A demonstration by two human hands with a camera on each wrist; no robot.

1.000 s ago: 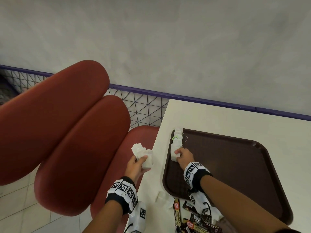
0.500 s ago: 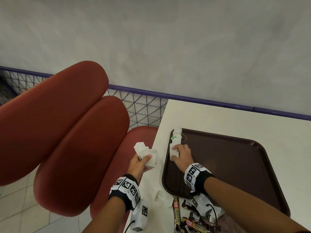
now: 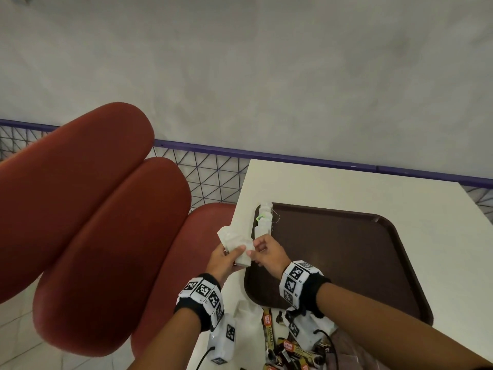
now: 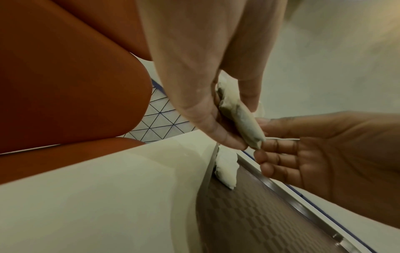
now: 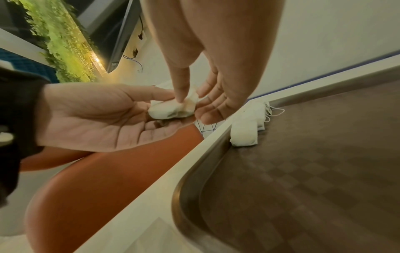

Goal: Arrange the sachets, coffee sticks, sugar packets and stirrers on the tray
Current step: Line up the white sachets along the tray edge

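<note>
Soft, light paper sachets lay bunched in the cupped left hand while the right hand pinched one sachet's edge, judged the best hold.

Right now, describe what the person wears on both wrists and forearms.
The forearms are bare, without sleeves. The left hand and right hand are gloveless. Each wrist carries a black band ringed with white blocks printed with black square markers. A white camera unit with a black cable hangs under the left wrist.
</note>
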